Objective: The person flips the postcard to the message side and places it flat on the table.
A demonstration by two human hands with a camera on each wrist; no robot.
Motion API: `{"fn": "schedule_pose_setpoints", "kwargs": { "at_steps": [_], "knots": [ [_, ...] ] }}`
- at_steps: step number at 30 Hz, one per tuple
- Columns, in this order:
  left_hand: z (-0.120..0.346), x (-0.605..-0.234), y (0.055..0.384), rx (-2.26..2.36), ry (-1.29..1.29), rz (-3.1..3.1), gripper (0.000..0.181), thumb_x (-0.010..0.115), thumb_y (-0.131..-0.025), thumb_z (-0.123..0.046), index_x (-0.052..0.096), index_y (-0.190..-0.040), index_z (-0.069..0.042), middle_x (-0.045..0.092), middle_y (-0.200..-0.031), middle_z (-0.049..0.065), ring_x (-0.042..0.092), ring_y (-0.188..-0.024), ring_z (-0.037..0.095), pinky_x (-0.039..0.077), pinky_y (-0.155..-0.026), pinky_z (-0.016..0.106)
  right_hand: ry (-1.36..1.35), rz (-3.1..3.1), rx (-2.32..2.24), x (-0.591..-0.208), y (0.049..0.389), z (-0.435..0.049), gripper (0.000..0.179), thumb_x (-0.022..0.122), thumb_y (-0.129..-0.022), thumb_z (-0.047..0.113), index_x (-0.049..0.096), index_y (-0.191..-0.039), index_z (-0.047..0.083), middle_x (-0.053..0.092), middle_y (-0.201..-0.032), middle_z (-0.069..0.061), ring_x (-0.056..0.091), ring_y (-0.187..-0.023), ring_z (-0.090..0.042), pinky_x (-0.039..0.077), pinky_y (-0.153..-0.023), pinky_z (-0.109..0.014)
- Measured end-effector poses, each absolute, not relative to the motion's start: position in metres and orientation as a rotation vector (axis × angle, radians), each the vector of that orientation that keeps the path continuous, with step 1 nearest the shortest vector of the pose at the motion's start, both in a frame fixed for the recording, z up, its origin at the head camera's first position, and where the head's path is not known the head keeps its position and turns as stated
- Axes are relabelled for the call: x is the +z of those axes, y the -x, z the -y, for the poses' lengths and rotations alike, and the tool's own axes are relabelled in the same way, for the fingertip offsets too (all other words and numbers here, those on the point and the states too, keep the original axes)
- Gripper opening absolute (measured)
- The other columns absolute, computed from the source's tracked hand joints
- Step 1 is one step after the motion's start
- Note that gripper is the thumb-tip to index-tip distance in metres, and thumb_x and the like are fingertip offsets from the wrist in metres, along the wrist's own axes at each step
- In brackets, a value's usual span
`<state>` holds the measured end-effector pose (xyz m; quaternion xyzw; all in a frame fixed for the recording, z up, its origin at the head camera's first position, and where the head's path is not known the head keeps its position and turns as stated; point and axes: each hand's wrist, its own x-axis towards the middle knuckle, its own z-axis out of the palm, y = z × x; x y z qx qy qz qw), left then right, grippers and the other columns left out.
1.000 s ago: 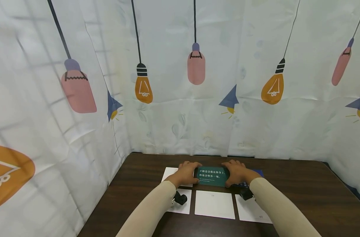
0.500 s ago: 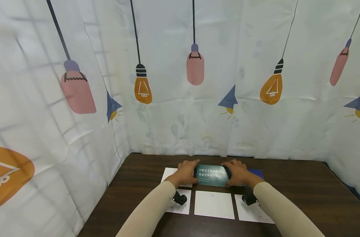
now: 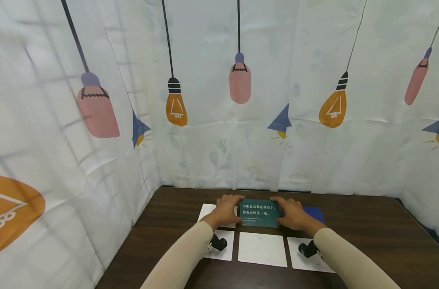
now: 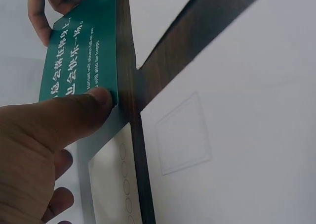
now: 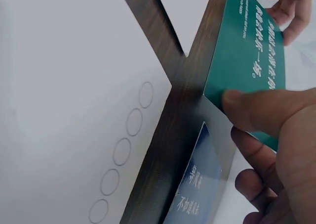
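A green postcard (image 3: 259,212) with white printed text is held between both hands at the back of the table. At its left edge my left hand (image 3: 226,211) pinches it, the thumb lying on the front near a lower corner in the left wrist view. My right hand (image 3: 293,214) pinches the opposite edge, thumb (image 5: 242,107) on the printed face and a finger behind the card. The card's face leans toward the head camera. Beyond the right hand lies a blue card (image 3: 314,213), partly covered by that hand in the head view.
Along the near side, a middle white card (image 3: 261,249) lies between a left one (image 3: 228,252) and a right one (image 3: 297,259). Another white card (image 3: 206,210) lies behind the left hand. The dark wooden table (image 3: 367,228) ends at a printed curtain (image 3: 219,160).
The right hand has shifted slightly outward, uncovering more of the green postcard's right end and of the blue card. The postcard's tilt has varied, its glare appearing and then fading. The left hand has barely moved.
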<state>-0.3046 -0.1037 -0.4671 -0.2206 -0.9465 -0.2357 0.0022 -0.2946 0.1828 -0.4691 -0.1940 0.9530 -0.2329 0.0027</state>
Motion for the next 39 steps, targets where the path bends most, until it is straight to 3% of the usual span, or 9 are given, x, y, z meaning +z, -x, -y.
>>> {"fn": "schedule_pose_setpoints", "kwargs": {
  "at_steps": [5, 7, 13, 20, 23, 27, 32, 35, 39],
  "knots": [
    [0.106, -0.47, 0.305, -0.855, 0.718, 2.928, 0.08, 0.092, -0.078, -0.02, 0.052, -0.147, -0.018, 0.065, -0.092, -0.012, 0.05, -0.108, 0.02, 0.027, -0.097, 0.046, 0.64, -3.02, -0.778, -0.47, 0.293, -0.184, 0.067, 0.078, -0.089, 0.007, 0.05, -0.149, 0.013, 0.053, -0.089, 0.006, 0.048, -0.085, -0.017, 0.033, -0.084, -0.046],
    [0.106, -0.47, 0.303, -0.881, 0.742, 2.908, 0.074, 0.088, -0.082, -0.017, 0.051, -0.146, -0.017, 0.065, -0.085, -0.013, 0.053, -0.102, 0.017, 0.026, -0.096, 0.047, 0.654, -3.027, -0.795, -0.469, 0.291, -0.185, 0.062, 0.075, -0.091, 0.006, 0.051, -0.148, 0.012, 0.053, -0.088, 0.006, 0.047, -0.082, -0.016, 0.032, -0.083, -0.045],
    [0.109, -0.47, 0.301, -0.923, 0.777, 2.87, 0.059, 0.076, -0.092, -0.011, 0.052, -0.146, -0.017, 0.068, -0.082, -0.016, 0.062, -0.088, 0.008, 0.026, -0.092, 0.048, 0.66, -3.012, -0.867, -0.469, 0.287, -0.187, 0.062, 0.073, -0.094, 0.007, 0.046, -0.149, 0.007, 0.056, -0.09, 0.006, 0.052, -0.082, -0.014, 0.036, -0.091, -0.053],
    [0.112, -0.468, 0.298, -0.999, 0.759, 2.878, 0.063, 0.075, -0.094, -0.015, 0.045, -0.149, -0.023, 0.066, -0.078, -0.02, 0.057, -0.072, 0.004, 0.025, -0.096, 0.049, 0.581, -2.951, -1.011, -0.47, 0.285, -0.192, 0.064, 0.07, -0.097, 0.009, 0.036, -0.151, 0.001, 0.067, -0.097, 0.003, 0.067, -0.094, -0.02, 0.028, -0.107, -0.066],
    [0.113, -0.465, 0.297, -1.025, 0.759, 2.876, 0.063, 0.075, -0.095, -0.017, 0.044, -0.149, -0.021, 0.068, -0.08, -0.021, 0.057, -0.074, 0.005, 0.025, -0.097, 0.05, 0.537, -2.912, -1.053, -0.47, 0.283, -0.194, 0.06, 0.069, -0.098, 0.01, 0.038, -0.149, 0.002, 0.069, -0.101, 0.0, 0.069, -0.094, -0.021, 0.041, -0.101, -0.061],
    [0.114, -0.463, 0.295, -1.06, 0.752, 2.874, 0.052, 0.074, -0.096, -0.018, 0.048, -0.141, -0.016, 0.071, -0.086, -0.019, 0.06, -0.078, 0.003, 0.024, -0.101, 0.051, 0.494, -2.851, -1.114, -0.469, 0.281, -0.196, 0.041, 0.068, -0.099, 0.01, 0.051, -0.135, 0.001, 0.068, -0.104, -0.004, 0.067, -0.086, -0.019, 0.055, -0.076, -0.044],
    [0.114, -0.462, 0.292, -1.074, 0.743, 2.869, 0.021, 0.073, -0.097, -0.017, 0.059, -0.114, -0.017, 0.07, -0.088, -0.017, 0.062, -0.08, 0.003, 0.024, -0.096, 0.048, 0.544, -2.805, -1.153, -0.468, 0.28, -0.199, 0.006, 0.064, -0.102, 0.01, 0.06, -0.104, 0.007, 0.066, -0.094, -0.003, 0.06, -0.069, -0.017, 0.051, -0.06, -0.033],
    [0.114, -0.461, 0.29, -1.05, 0.75, 2.853, 0.013, 0.073, -0.097, -0.018, 0.061, -0.101, -0.019, 0.067, -0.087, -0.016, 0.058, -0.079, 0.006, 0.024, -0.089, 0.046, 0.578, -2.797, -1.164, -0.467, 0.279, -0.2, 0.008, 0.062, -0.103, 0.012, 0.058, -0.097, 0.011, 0.062, -0.086, -0.004, 0.057, -0.064, -0.017, 0.048, -0.056, -0.032],
    [0.115, -0.46, 0.289, -1.047, 0.767, 2.832, 0.01, 0.071, -0.098, -0.02, 0.061, -0.096, -0.02, 0.065, -0.086, -0.016, 0.056, -0.081, 0.009, 0.024, -0.086, 0.045, 0.585, -2.79, -1.17, -0.466, 0.279, -0.202, 0.014, 0.059, -0.105, 0.015, 0.055, -0.093, 0.012, 0.055, -0.08, -0.004, 0.053, -0.063, -0.017, 0.044, -0.055, -0.031]
  ]
}}
